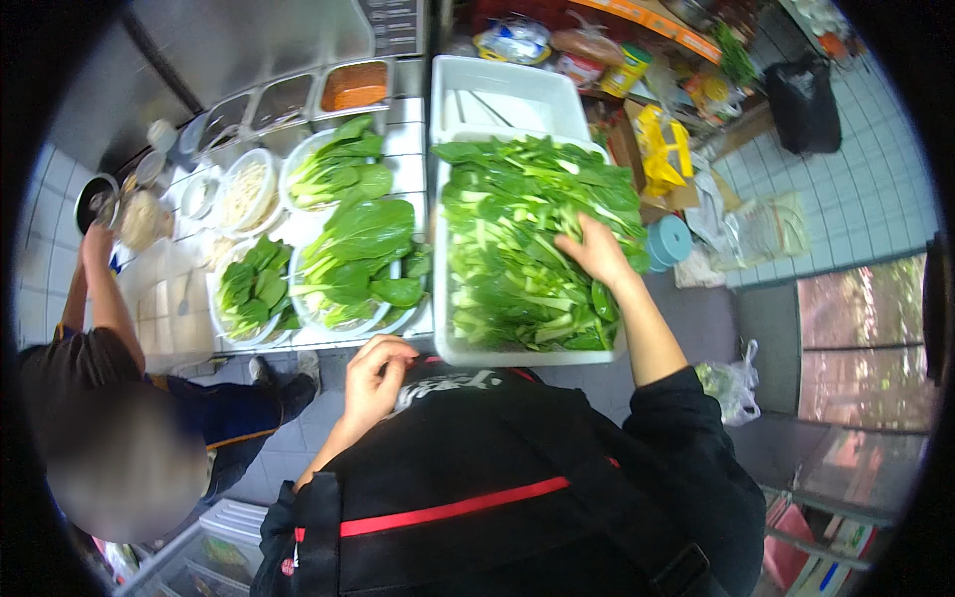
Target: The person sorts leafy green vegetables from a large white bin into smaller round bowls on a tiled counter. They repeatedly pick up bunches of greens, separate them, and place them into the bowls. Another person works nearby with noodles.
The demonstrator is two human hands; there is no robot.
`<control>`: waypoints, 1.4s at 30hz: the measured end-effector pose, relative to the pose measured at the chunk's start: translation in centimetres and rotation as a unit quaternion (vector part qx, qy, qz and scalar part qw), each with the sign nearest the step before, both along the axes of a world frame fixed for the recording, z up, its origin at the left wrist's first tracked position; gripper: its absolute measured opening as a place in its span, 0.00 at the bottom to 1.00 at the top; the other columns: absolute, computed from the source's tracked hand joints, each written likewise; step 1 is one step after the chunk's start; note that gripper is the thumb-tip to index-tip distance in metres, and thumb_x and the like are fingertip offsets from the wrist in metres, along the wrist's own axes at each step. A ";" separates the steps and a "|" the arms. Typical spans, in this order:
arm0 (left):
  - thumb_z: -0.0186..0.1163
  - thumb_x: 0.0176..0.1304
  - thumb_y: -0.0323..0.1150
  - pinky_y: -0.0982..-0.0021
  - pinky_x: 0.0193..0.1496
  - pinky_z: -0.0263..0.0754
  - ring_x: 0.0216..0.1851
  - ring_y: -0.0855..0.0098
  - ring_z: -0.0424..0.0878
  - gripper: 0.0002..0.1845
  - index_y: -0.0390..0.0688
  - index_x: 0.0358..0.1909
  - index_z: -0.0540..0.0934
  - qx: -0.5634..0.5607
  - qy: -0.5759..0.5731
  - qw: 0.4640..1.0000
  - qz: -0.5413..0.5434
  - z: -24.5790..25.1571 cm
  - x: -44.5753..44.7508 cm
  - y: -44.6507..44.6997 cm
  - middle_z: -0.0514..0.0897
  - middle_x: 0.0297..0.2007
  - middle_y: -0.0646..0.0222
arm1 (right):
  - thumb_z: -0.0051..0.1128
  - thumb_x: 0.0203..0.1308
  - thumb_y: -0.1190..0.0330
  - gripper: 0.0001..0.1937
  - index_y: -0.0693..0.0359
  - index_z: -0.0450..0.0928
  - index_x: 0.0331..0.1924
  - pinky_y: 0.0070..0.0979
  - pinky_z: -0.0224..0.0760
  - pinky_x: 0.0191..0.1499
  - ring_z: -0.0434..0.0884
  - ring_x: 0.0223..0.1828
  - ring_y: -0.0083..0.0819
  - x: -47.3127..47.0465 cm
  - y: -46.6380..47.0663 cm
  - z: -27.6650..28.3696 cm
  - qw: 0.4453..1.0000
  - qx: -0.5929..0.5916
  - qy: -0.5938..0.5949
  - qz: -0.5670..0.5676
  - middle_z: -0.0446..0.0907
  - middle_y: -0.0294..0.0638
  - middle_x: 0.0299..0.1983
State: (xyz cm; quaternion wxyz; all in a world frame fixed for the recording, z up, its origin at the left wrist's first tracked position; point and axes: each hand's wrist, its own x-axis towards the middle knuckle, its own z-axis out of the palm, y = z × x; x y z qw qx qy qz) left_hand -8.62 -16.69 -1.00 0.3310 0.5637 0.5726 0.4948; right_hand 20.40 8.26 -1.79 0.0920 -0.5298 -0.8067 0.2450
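Note:
My right hand (pixel 597 250) reaches into a white plastic tub heaped with leafy greens (pixel 515 254), its fingers apart among the stems; whether it grips a stem is unclear. The tub's front rim (pixel 522 358) is close to my body. Near my waist, left of the tub, my left hand (pixel 377 373) is loosely curled, and nothing shows in it. Round plastic bowls of long-stemmed greens stand to the left: one at the back (pixel 339 168), a large-leaved one (pixel 358 261) beside the tub, and a smaller one (pixel 254 287) nearer the co-worker.
A co-worker (pixel 112 328) stands at the left by a dark pan (pixel 97 201). Bowls of sprouts (pixel 250 190) and steel containers (pixel 354 86) line the counter. An empty-looking white tub (pixel 515 97) lies behind the greens; a blue canister (pixel 668 242) and yellow bag (pixel 660 153) are right.

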 end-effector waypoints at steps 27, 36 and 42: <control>0.52 0.52 0.19 0.69 0.42 0.73 0.38 0.62 0.78 0.07 0.36 0.32 0.77 -0.012 -0.015 1.000 0.020 -0.8 -1.3 -0.1 0.79 0.34 0.63 | 0.70 0.41 0.61 0.22 0.68 0.77 0.37 0.34 0.71 0.40 0.80 0.34 0.46 -3.2 -2.7 4.1 0.987 -0.071 -0.035 0.141 0.81 0.52 0.31; 0.52 0.51 0.18 0.67 0.41 0.73 0.37 0.60 0.78 0.07 0.36 0.31 0.76 0.008 0.007 1.000 0.012 -0.7 -1.4 0.3 0.78 0.34 0.62 | 0.59 0.54 0.66 0.11 0.66 0.76 0.33 0.23 0.66 0.34 0.71 0.27 0.23 -0.6 -1.2 5.2 0.992 -0.107 0.059 0.045 0.76 0.36 0.25; 0.51 0.51 0.18 0.67 0.43 0.72 0.38 0.60 0.78 0.08 0.36 0.32 0.77 -0.002 0.000 1.000 0.003 -0.6 -1.6 0.0 0.78 0.33 0.61 | 0.53 0.60 0.66 0.08 0.64 0.74 0.32 0.20 0.67 0.30 0.74 0.24 0.21 0.4 -1.0 4.6 0.952 -0.203 0.228 0.007 0.77 0.34 0.24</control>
